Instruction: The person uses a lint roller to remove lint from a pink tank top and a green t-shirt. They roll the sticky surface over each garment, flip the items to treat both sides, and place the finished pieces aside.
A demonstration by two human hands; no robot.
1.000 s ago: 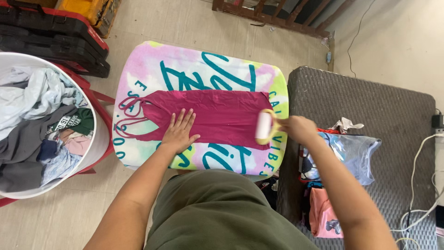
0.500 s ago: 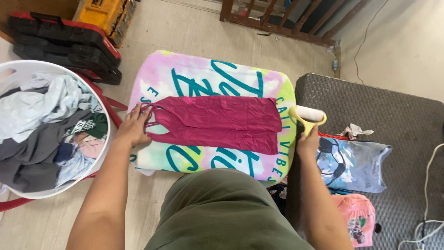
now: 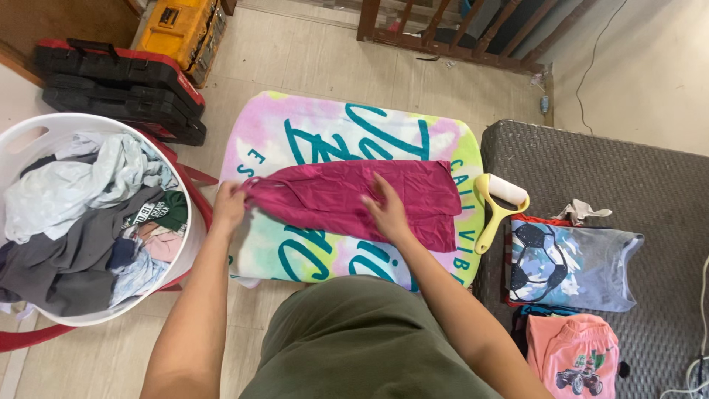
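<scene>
A magenta strappy top (image 3: 354, 193) lies across a small table covered by a tie-dye towel (image 3: 295, 133) with teal lettering. My left hand (image 3: 229, 205) grips the strap end of the top at the table's left edge, lifting it slightly. My right hand (image 3: 385, 210) presses flat on the middle of the top near its front edge. A yellow-handled lint roller (image 3: 499, 203) lies by itself at the table's right edge, touching neither hand.
A white laundry basket (image 3: 29, 133) full of clothes stands at left on a red stand. Black-and-red tool cases (image 3: 118, 81) and a yellow case (image 3: 181, 26) lie behind. A grey woven bench (image 3: 628, 185) at right holds a folded football shirt (image 3: 569, 266) and a pink shirt (image 3: 576, 358).
My right hand put the lint roller down at the table's right edge and moved onto the top. My left hand went from the top's middle to its strap end and took hold of it.
</scene>
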